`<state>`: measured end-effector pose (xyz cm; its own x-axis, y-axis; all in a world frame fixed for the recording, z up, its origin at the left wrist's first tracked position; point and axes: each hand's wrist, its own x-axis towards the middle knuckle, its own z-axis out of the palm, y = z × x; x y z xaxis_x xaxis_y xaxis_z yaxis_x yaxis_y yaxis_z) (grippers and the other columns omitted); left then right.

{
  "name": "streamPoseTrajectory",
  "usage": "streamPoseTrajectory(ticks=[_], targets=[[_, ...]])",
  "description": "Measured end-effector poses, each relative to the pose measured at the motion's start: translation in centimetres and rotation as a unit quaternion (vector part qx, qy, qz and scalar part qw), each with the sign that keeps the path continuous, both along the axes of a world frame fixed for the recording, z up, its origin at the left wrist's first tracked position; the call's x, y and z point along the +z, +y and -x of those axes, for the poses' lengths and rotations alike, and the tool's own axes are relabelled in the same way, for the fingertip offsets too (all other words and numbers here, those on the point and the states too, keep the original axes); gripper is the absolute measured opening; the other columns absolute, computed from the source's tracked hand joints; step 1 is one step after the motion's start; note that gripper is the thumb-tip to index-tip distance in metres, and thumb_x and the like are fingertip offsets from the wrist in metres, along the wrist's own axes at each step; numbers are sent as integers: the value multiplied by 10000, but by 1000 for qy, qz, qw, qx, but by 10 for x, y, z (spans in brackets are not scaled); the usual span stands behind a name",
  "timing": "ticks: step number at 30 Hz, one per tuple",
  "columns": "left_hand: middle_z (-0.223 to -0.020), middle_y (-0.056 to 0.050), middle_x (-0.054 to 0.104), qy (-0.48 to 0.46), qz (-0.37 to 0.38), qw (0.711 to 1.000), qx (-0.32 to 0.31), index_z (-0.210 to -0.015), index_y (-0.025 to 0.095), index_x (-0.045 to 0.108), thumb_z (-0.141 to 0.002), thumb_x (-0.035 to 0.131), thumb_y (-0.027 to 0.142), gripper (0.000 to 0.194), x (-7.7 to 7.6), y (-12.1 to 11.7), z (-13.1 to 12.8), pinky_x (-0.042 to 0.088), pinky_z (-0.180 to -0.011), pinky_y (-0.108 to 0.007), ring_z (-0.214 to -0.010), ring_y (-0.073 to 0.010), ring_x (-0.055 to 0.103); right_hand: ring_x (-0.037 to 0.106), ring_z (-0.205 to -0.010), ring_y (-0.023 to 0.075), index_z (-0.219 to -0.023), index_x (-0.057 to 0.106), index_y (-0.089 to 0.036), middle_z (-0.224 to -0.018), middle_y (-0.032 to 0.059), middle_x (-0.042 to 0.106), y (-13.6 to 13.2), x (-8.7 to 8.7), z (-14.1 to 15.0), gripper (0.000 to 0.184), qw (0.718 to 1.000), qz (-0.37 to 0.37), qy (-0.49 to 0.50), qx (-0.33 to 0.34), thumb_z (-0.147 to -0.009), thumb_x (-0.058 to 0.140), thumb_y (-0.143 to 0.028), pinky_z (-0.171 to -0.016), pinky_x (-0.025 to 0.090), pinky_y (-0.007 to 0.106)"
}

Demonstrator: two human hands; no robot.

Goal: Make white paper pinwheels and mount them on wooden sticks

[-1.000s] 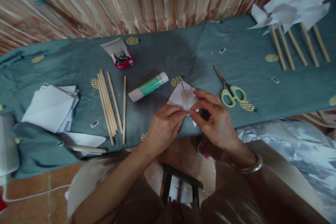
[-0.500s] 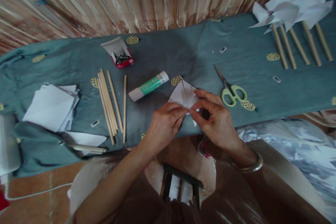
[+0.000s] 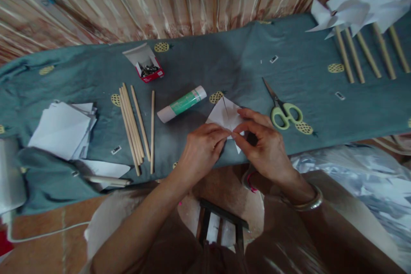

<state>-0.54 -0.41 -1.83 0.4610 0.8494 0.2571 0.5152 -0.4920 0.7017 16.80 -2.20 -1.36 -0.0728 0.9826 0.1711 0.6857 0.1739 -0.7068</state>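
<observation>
A white paper square (image 3: pixel 221 112) with a dark line or slit running in from its far corner lies near the table's front edge. My left hand (image 3: pixel 203 145) pinches it close to its middle, thumb and fingers pressed together. My right hand (image 3: pixel 265 145) meets the left fingertips there, its thumb and index finger closed on the paper while other fingers rest on its right side. Whether something small sits between the fingertips is hidden. A glue stick (image 3: pixel 183 104) with a green label lies left of the paper. Scissors (image 3: pixel 282 111) with light green handles lie to the right.
Several wooden sticks (image 3: pixel 131 128) and a stack of white paper (image 3: pixel 61 130) lie on the left. An open red box (image 3: pixel 149 72) holds small metal pieces. Several paper pinwheels (image 3: pixel 349 10) on sticks lie at the far right. A clear plastic bag (image 3: pixel 356 188) is beside my right leg.
The view has shifted very slightly. Both hands stay at the paper with their fingertips together, and nothing else has visibly moved.
</observation>
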Motion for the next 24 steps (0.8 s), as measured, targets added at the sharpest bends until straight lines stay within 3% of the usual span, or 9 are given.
streamPoseTrajectory(ticks=[13,24], targets=[[-911,-53,732,8,-4,1000,1,-940,165,709,-898,549,115,173,0,0,0,565,-783,-287,-848,-162,689,511,-1246,311,-1050,710,-216,-1351,118,570,-2,-1,-2,256,997,-41,-39,51,-910,498,-179,-1018,455,528],[-943,-59,675,20,-2,1000,3,-979,149,689,-883,573,126,153,1,-5,2,563,-766,-271,-857,-155,664,508,-1232,301,-1147,654,-226,-1398,100,527,-8,-15,1,322,991,-98,-60,64,-903,465,-132,-1033,443,551]])
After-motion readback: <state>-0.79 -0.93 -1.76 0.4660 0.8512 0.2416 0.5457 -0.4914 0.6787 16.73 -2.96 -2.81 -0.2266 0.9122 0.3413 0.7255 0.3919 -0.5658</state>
